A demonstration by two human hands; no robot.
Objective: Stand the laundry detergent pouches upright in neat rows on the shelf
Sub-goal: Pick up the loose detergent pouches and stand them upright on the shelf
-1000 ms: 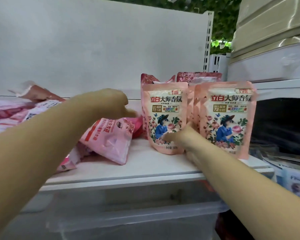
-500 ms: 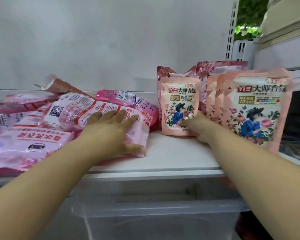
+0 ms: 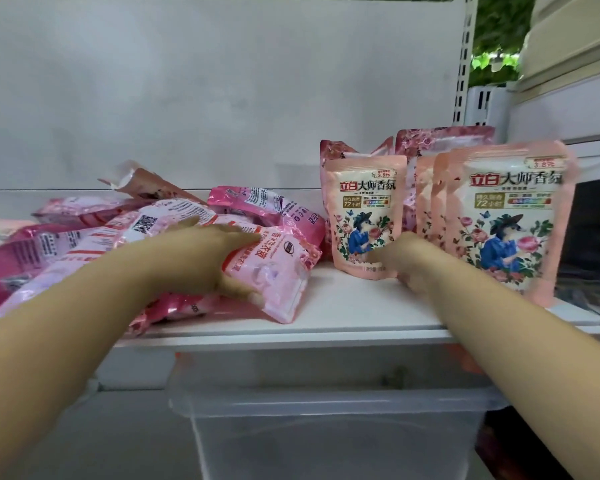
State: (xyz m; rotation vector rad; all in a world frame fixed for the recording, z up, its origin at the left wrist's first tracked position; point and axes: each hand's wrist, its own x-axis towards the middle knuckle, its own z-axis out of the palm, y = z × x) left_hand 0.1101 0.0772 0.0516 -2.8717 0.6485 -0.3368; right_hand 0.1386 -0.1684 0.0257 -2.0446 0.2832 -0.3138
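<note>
- Near the shelf's point(image 3: 326, 327) front edge, a flat pouch point(image 3: 267, 271) is now gripped by the left hand point(image 3: 201, 258), ready for standing.
- One upright pouch point(image 3: 364, 216) is still steadied by the right hand point(image 3: 406, 258), fingers hidden.

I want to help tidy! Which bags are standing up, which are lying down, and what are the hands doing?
Front pouch: upright, steadied by right hand.
Right row: upright.
Back pouches: upright.
Pile: lying flat.
Top pouch: lying, gripped by left hand.
Bin: open-topped.

Glossy plastic pouches point(image 3: 364, 216), matt shelf point(image 3: 343, 306)
</note>
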